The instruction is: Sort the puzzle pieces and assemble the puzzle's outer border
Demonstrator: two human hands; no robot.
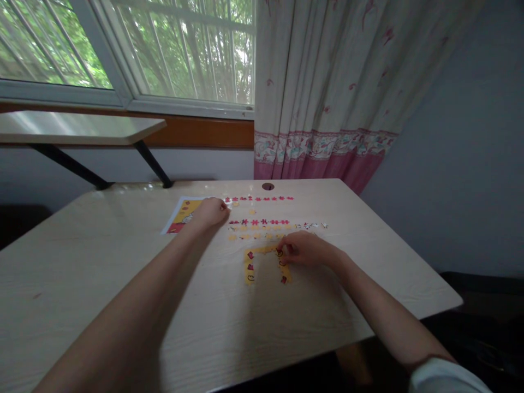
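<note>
A jigsaw puzzle border of joined yellow pieces with small red drawings lies on the table, with a top strip and two sides and an opening towards me. My right hand is at its upper right corner, thumb and forefinger closing around a puzzle piece there. Further off, my left hand rests over the right edge of a printed picture sheet. Its fingers are curled together near the left end of the far row; whatever is in them is hidden.
Red puzzle pieces form a far row, with another red row nearer. Yellow pieces lie below that, and whitish pieces to the right. A raised shelf stands at the back left; a cable hole is near the back edge.
</note>
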